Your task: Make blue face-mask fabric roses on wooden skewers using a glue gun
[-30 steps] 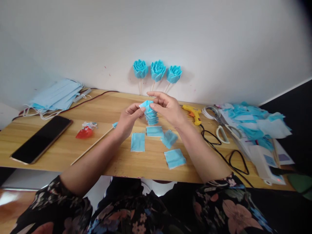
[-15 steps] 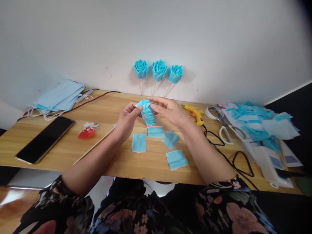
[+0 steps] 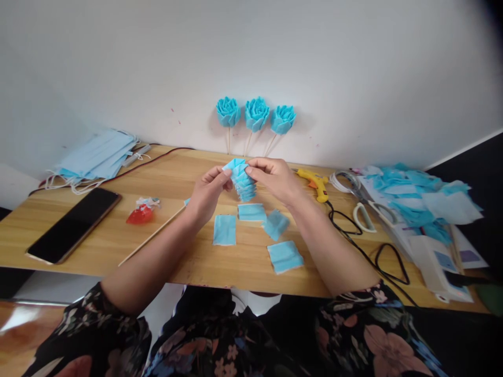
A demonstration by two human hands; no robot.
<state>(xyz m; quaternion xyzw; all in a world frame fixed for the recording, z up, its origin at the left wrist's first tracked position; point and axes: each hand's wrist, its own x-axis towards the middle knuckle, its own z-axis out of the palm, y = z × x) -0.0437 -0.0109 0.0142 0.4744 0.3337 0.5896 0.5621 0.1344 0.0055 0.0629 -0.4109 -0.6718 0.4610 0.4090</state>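
Note:
A row of folded light-blue fabric pieces, overlapping one another, lies in the middle of the table. At its far end, both hands are at a folded blue fabric piece with pointed corners. My left hand is closed, thumb and fingertips at its left side. On the other side, my right hand pinches the right corner. Just nearer to me lie several flat blue fabric squares, including an upright-lying square and a creased square. A thin wooden stick passes beside my left forearm.
Three blue fabric flowers on sticks lean against the wall. Left are face masks, a phone and a red packet. Right are a yellow glue gun, its black cord, scissors and blue scraps.
Both hands and the folded piece have shifted slightly right. The near end of the folded row has also moved a little right. The flat squares lie as before.

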